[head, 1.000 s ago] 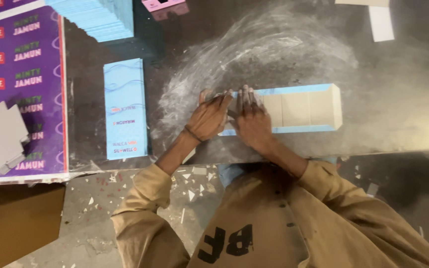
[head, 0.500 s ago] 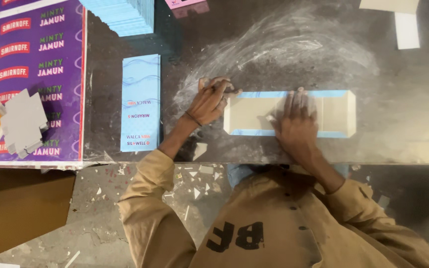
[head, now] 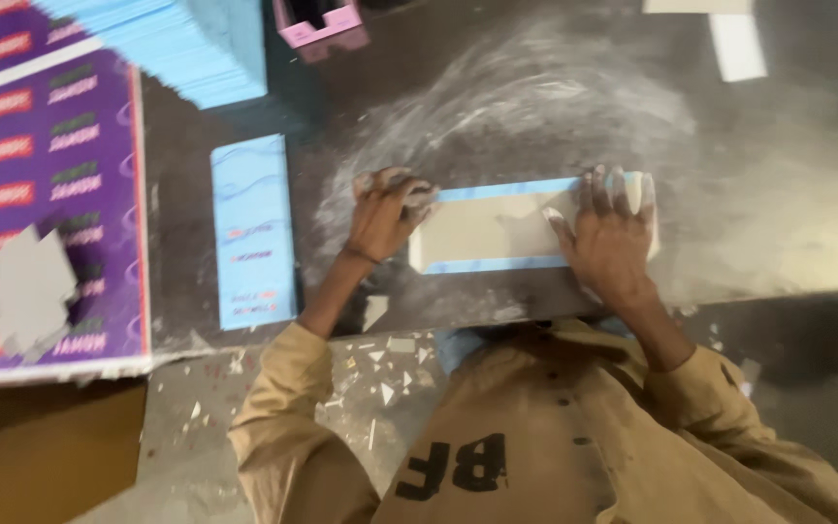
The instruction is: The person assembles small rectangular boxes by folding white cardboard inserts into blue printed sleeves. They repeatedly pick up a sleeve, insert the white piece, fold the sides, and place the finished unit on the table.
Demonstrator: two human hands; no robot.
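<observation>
A long beige card board (head: 497,231), bordered by light blue paper, lies flat on the dark worktable (head: 778,194), inside a white powdery smear. My left hand (head: 387,212) sits at the board's left end, fingers curled over its corner. My right hand (head: 611,233) lies flat on the right end with the fingers spread, pressing down and covering that end.
A flat blue printed strip (head: 249,233) lies left of the board. Beyond it are a stack of light blue sheets (head: 177,49), a small pink box (head: 322,24), purple printed sheets (head: 50,184) with a grey card scrap (head: 26,291), and white paper strips (head: 737,44). Paper scraps litter the floor (head: 380,374).
My right hand has slid from the board's left end, beside the left hand, along to its right end. The left hand has stayed at the left end.
</observation>
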